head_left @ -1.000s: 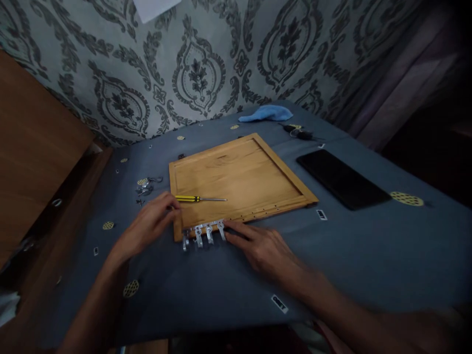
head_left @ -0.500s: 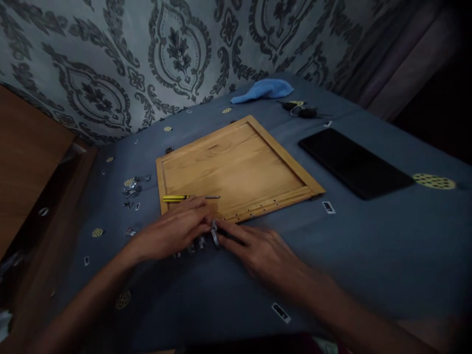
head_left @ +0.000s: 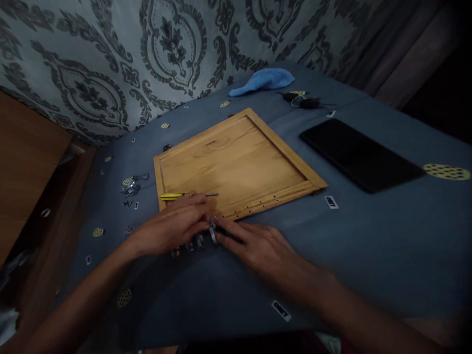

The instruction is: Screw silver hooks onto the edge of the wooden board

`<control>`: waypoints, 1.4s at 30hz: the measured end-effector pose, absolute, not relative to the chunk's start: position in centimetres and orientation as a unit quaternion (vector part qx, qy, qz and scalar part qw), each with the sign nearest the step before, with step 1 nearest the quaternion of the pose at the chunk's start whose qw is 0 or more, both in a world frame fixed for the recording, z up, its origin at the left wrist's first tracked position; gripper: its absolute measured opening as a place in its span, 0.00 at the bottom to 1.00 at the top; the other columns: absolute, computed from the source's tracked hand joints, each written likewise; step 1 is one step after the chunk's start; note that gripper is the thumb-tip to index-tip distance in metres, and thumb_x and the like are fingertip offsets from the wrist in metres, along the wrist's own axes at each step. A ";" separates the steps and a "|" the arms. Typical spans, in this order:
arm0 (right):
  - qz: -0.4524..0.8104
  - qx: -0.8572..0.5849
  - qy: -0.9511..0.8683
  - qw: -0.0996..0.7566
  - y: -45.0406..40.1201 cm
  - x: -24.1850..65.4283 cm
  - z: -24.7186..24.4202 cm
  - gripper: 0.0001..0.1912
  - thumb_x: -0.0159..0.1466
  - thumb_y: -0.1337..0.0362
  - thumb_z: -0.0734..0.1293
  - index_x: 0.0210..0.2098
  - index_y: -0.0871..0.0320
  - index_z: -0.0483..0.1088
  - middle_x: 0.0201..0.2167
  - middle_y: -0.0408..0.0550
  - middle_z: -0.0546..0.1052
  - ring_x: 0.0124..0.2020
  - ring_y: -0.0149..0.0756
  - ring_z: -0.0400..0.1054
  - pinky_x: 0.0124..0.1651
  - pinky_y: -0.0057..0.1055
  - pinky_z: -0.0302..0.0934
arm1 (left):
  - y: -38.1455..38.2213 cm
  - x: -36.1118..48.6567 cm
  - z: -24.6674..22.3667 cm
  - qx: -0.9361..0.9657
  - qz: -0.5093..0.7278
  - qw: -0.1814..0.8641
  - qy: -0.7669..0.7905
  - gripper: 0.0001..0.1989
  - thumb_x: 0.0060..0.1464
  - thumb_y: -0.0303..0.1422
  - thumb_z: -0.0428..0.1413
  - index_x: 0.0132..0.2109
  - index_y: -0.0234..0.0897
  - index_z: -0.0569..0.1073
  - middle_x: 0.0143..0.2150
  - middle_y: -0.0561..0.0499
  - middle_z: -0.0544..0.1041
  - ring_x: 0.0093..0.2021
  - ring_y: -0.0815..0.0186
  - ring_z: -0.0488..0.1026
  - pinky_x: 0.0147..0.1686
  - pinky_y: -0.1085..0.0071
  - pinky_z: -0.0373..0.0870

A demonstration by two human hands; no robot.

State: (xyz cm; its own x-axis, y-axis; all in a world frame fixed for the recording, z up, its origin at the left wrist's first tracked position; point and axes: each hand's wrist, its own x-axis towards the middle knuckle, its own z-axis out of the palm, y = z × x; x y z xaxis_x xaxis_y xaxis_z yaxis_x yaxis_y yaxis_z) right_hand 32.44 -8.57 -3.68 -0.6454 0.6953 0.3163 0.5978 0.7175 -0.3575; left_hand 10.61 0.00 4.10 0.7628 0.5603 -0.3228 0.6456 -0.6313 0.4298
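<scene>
A framed wooden panel lies on the blue cloth, with several small dark holes along its near edge. At that edge, my right hand pinches a small metal hinge between thumb and forefinger. My left hand rests over the panel's near left part, its fingers closed at the same hinge; what its fingertips grip is hidden. Beside it, a yellow-handled screwdriver lies on the panel, its shaft pointing right. More metal hinges sit in a row along the edge, partly beneath my left hand.
Loose metal hardware lies left of the panel. A black tablet-like slab is at the right. Behind it are a dark cable-like item and a blue rag. Patterned fabric rises at the back.
The view has shifted slightly, so the panel and slab appear a little higher. Both hands stay at the hinge with almost the same pose.
</scene>
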 end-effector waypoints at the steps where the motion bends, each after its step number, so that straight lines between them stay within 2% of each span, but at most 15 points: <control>1: 0.110 -0.360 -0.901 0.218 -8.6 32.4 -3.7 0.24 0.65 0.79 0.65 0.58 0.58 0.73 0.67 0.58 0.72 0.43 0.42 0.79 0.39 0.37 0.76 | 0.1 10.6 4.1 0.898 -0.082 0.270 0.336 0.09 0.70 0.32 0.50 0.39 0.38 0.70 0.45 0.47 0.72 0.48 0.58 0.69 0.48 0.61 0.69; 6: 0.107 -0.360 -0.900 0.223 -8.7 32.4 -4.0 0.24 0.65 0.80 0.65 0.58 0.59 0.73 0.68 0.60 0.70 0.43 0.42 0.79 0.40 0.37 0.75 | 0.2 10.8 4.2 0.898 -0.081 0.276 0.333 0.10 0.70 0.33 0.49 0.39 0.38 0.71 0.44 0.47 0.72 0.47 0.59 0.69 0.47 0.63 0.68; 12: 0.111 -0.361 -0.899 0.222 -8.6 32.4 -4.0 0.26 0.64 0.80 0.64 0.59 0.58 0.72 0.66 0.59 0.72 0.43 0.43 0.78 0.39 0.37 0.74 | 0.5 10.8 3.9 0.897 -0.089 0.275 0.334 0.09 0.70 0.33 0.50 0.39 0.39 0.71 0.43 0.48 0.73 0.48 0.58 0.69 0.51 0.60 0.67; 22: 0.095 -0.366 -0.897 0.229 -8.6 32.3 -4.2 0.25 0.62 0.80 0.68 0.57 0.58 0.73 0.65 0.59 0.73 0.43 0.43 0.78 0.38 0.37 0.73 | 0.4 10.6 3.2 0.883 -0.049 0.286 0.370 0.13 0.70 0.39 0.52 0.38 0.39 0.72 0.42 0.49 0.74 0.46 0.60 0.70 0.44 0.65 0.68; 27: 0.088 -0.365 -0.901 0.219 -8.6 32.2 -4.1 0.24 0.63 0.80 0.66 0.56 0.58 0.74 0.64 0.57 0.74 0.43 0.42 0.79 0.39 0.36 0.74 | 0.3 10.6 2.9 0.882 -0.047 0.285 0.373 0.15 0.70 0.40 0.53 0.35 0.38 0.73 0.40 0.50 0.74 0.45 0.61 0.70 0.42 0.66 0.66; 33: 0.102 -0.365 -0.901 0.212 -8.7 32.3 -4.3 0.27 0.62 0.80 0.66 0.59 0.57 0.72 0.66 0.55 0.72 0.47 0.44 0.78 0.41 0.36 0.74 | -0.1 9.7 3.7 0.877 -0.017 0.278 0.391 0.16 0.72 0.40 0.50 0.38 0.39 0.76 0.41 0.49 0.75 0.46 0.60 0.71 0.45 0.65 0.68; 37: 0.105 -0.367 -0.900 0.209 -8.6 32.2 -4.1 0.27 0.62 0.81 0.66 0.59 0.57 0.73 0.66 0.54 0.74 0.46 0.42 0.79 0.41 0.35 0.74 | -1.3 9.1 4.8 0.866 0.037 0.255 0.429 0.17 0.71 0.43 0.50 0.39 0.39 0.76 0.37 0.50 0.74 0.41 0.62 0.71 0.41 0.67 0.68; 42: 0.093 -0.365 -0.897 0.230 -8.5 32.2 -3.9 0.27 0.62 0.82 0.66 0.57 0.56 0.74 0.65 0.54 0.74 0.44 0.42 0.80 0.39 0.35 0.75 | -2.7 9.1 4.7 0.878 0.090 0.208 0.423 0.11 0.72 0.37 0.49 0.43 0.41 0.75 0.38 0.51 0.75 0.40 0.62 0.72 0.40 0.69 0.69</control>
